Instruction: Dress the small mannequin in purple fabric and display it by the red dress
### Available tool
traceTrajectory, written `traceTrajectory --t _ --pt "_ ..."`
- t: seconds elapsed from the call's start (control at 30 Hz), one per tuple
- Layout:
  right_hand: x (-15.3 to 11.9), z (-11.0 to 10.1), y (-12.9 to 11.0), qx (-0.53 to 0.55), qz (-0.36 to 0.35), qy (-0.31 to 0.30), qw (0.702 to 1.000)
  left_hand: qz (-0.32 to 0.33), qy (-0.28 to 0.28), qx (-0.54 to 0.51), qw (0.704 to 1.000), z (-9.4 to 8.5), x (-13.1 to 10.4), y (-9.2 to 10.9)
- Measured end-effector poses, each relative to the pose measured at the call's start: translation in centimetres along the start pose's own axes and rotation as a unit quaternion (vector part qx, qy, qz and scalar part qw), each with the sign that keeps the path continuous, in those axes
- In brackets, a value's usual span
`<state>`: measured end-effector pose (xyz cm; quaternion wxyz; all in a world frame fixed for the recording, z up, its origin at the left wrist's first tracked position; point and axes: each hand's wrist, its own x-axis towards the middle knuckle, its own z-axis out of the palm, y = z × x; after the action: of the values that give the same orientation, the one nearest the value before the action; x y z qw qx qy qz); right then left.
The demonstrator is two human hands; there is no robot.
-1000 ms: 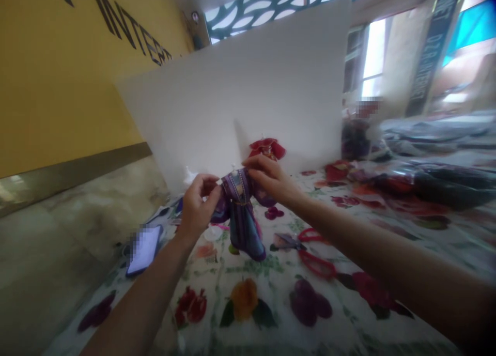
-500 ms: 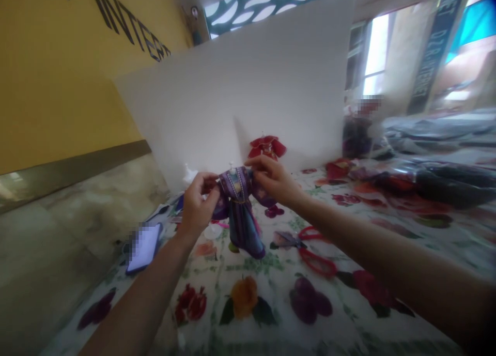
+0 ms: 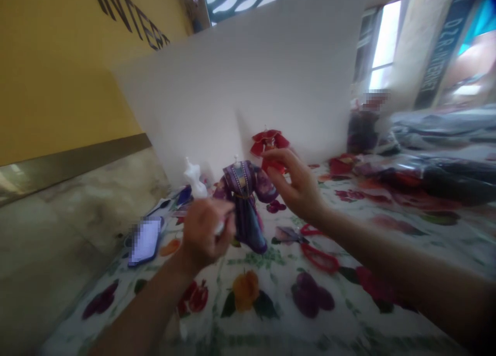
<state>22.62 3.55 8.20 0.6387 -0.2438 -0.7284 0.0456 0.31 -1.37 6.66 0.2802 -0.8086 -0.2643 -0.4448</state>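
A miniature purple and blue dress (image 3: 248, 211) stands upright on a small white form, with beaded trim down its front and puffed sleeves. My left hand (image 3: 207, 232) is curled closed in front of its left sleeve. A whitish bit shows between those fingers, too blurred to name. My right hand (image 3: 298, 183) is beside the other sleeve with thumb and fingers apart, holding nothing. Whether its thumb touches the cloth I cannot tell. Behind that hand a small red dress (image 3: 269, 141) stands on its own form. A bare white mini mannequin (image 3: 195, 178) stands at the left.
Red-handled scissors (image 3: 320, 257) lie on the fruit-print tablecloth (image 3: 267, 289) at the right. A phone (image 3: 145, 242) lies at the left. A white board (image 3: 232, 82) stands behind. Plastic-wrapped bundles (image 3: 442, 175) and a blurred person (image 3: 364, 123) are at the far right.
Both hands have let go of the purple dress's shoulders. My left hand has dropped and closed, my right has drawn back to the right. The white mannequin is now more exposed.
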Motion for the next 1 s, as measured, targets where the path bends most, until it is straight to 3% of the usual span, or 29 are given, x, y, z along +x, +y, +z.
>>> traceTrajectory --t 0.07,0.13,0.27,0.47,0.6,0.8,1.0 --pt "-1.7 -0.4 -0.6 -0.012 -0.037 -0.032 0.999 0.026 -0.106 0.017 0.994 0.6 -1.6 0.8" --pt "-3.3 -0.4 -0.4 -0.014 -0.027 -0.087 0.996 -0.061 -0.132 0.010 0.989 1.5 -2.8 1.0" --pt "-5.0 0.2 1.7 -0.019 0.074 -0.163 0.984 -0.232 -0.085 -0.057 0.967 2.5 -3.0 0.4" --pt "-5.1 1.7 2.7 0.041 0.118 -0.241 0.962 -0.358 -0.077 -0.220 0.904 3.2 -1.2 0.4" --pt "-5.5 3.1 2.3 0.053 0.172 -0.271 0.946 -0.403 -0.017 -0.307 0.862 4.5 -0.8 -0.2" --pt "-5.7 4.3 2.5 0.089 0.227 -0.250 0.937 -0.463 0.044 -0.401 0.789 5.9 -0.8 -0.9" --pt "-5.7 4.8 2.6 0.075 0.234 -0.236 0.940 -0.496 0.068 -0.429 0.752 6.0 -0.3 -0.6"
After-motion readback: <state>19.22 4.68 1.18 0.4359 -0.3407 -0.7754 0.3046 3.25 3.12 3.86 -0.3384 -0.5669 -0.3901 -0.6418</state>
